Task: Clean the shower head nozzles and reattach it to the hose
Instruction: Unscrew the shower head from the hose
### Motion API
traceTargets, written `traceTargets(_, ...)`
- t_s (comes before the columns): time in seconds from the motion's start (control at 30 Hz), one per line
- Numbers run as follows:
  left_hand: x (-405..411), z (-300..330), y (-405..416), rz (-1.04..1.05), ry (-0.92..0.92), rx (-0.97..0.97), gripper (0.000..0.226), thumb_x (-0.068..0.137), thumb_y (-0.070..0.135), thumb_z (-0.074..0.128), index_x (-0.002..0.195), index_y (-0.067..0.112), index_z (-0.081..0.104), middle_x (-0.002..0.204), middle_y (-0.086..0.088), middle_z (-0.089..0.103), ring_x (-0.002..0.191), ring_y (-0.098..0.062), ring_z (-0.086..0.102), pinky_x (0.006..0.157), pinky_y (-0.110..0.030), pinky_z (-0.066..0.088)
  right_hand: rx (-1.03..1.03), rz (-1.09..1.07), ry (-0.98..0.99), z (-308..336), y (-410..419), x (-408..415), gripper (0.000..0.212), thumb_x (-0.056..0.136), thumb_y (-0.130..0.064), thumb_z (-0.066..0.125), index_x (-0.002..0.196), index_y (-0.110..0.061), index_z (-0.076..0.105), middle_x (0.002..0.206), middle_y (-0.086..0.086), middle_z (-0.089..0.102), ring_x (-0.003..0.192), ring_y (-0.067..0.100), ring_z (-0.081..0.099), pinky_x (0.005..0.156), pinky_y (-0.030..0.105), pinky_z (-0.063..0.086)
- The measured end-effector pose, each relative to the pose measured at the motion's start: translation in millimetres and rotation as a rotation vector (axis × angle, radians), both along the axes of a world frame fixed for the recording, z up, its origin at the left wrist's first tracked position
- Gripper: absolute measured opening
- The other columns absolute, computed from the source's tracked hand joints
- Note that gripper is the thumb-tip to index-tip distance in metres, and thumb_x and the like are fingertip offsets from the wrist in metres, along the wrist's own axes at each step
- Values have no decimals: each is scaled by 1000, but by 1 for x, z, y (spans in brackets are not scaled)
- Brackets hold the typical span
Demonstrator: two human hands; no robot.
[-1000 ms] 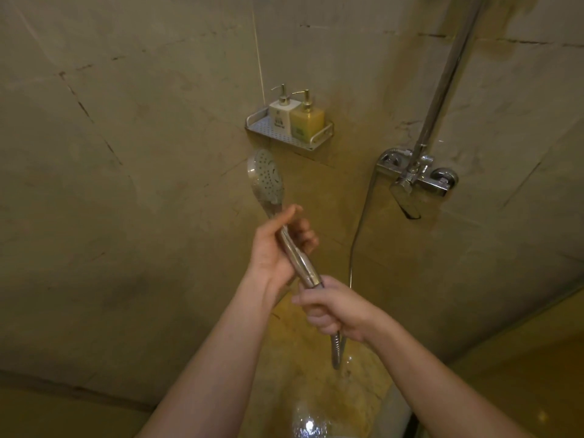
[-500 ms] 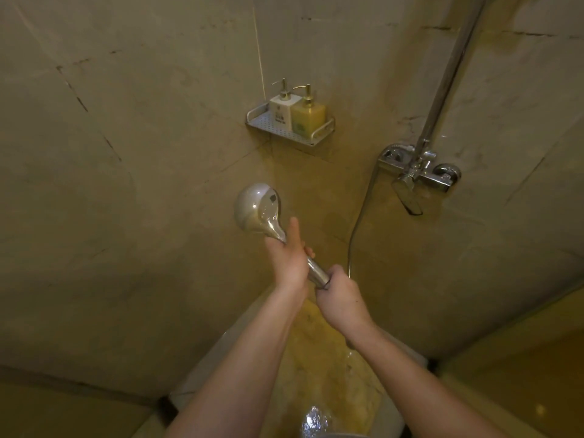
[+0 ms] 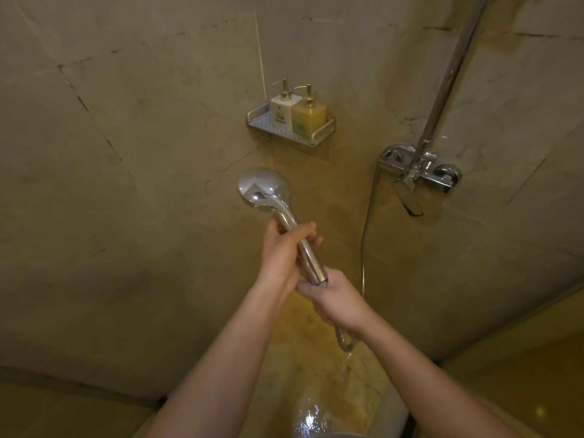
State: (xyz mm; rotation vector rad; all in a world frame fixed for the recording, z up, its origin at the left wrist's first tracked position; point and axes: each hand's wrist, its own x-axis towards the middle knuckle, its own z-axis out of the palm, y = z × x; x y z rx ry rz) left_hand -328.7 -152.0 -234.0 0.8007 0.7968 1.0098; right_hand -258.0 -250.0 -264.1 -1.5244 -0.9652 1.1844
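Chrome shower head (image 3: 264, 188) held up in front of the tiled corner, shiny back facing cam, nozzle side turned away (not visible). Handle slanting down-right from the round head. Left hand (image 3: 282, 251) wrapped around mid-handle, fingers (image 3: 311, 241) curled over the far side, thumb across the front. Right hand (image 3: 336, 301) closed around the bottom end of the handle where hose (image 3: 364, 248) meets it; joint itself hidden under the fingers, so can't tell if threaded on or loose. Both hands touching each other at the handle. Hose looping out below right hand, w/ water trickling off the loop, then rising up the wall to the mixer valve (image 3: 417, 172) at right. Vertical riser pipe (image 3: 448, 74) going up from the valve out of frame. Corner shelf (image 3: 319, 134) above the head, well apart from it, carrying two pump bottles side by side & touching: white bottle (image 3: 281, 112) on left, yellow bottle (image 3: 309, 119) on right. Wet glint on floor (image 3: 309, 415) btwn the forearms at bottom edge. Walls beige marble-look tile w/ dark veins.
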Motion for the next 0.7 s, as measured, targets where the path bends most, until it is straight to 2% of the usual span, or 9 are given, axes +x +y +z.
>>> traceTargets(0.07, -4, 9, 2, -74, -140, -65, 24, 85, -13, 63, 89, 9, 55, 72, -8, 64, 62, -18, 66, 62, -36, 62, -29, 102, 205, 6, -1, -1, 29, 93, -11, 65, 78, -19, 42, 50, -3, 30, 35, 9, 26, 35, 18, 19)
traceTargets(0.13, -9, 16, 3, -171, -235, -158, 26, 83, -4, 64, 77, 20, 55, 67, -6, 65, 53, -16, 63, 51, -30, 57, -64, 176, 281, 14, -2, 0, 32, 94, -12, 65, 77, -21, 39, 50, -4, 26, 35, 7, 23, 36, 15, 16)
traceTargets(0.2, -11, 19, 5, -245, -301, -203, 22, 83, 16, 66, 71, 25, 50, 52, 1, 52, 38, -10, 46, 38, -22, 41, -67, 207, 321, 18, -2, 0, 34, 94, -12, 64, 75, -22, 38, 51, -5, 24, 36, 6, 21, 36, 15, 14)
traceTargets(0.27, -10, 21, 8, -279, -342, -205, 31, 92, 35, 61, 68, 22, 46, 40, 7, 33, 30, -6, 30, 32, -19, 29, -59, 203, 331, 18, -1, 1, 34, 94, -12, 64, 74, -22, 39, 51, -4, 24, 37, 6, 21, 37, 16, 13)
traceTargets(0.37, -7, 17, 10, -236, -296, -196, 41, 95, 49, 58, 66, 22, 49, 43, 6, 30, 34, -8, 29, 37, -22, 28, -68, 149, 306, 12, -1, 1, 31, 94, -15, 65, 77, -23, 40, 55, -1, 24, 39, 8, 20, 37, 17, 14)
traceTargets(0.53, -5, 15, 2, -279, -230, -169, 15, 95, 25, 51, 87, 13, 52, 67, -4, 44, 58, -18, 45, 59, -33, 41, -78, 43, 248, 4, -2, 9, 28, 95, -16, 63, 82, -22, 39, 53, -1, 27, 39, 10, 21, 37, 19, 15)
traceTargets(0.7, 13, 10, -1, -235, -108, -45, 17, 102, 25, 58, 108, 17, 44, 73, -5, 52, 61, -20, 53, 58, -36, 49, -51, 5, 79, 5, -5, 25, 22, 93, -16, 65, 88, -16, 44, 51, 1, 32, 36, 13, 28, 37, 23, 20)
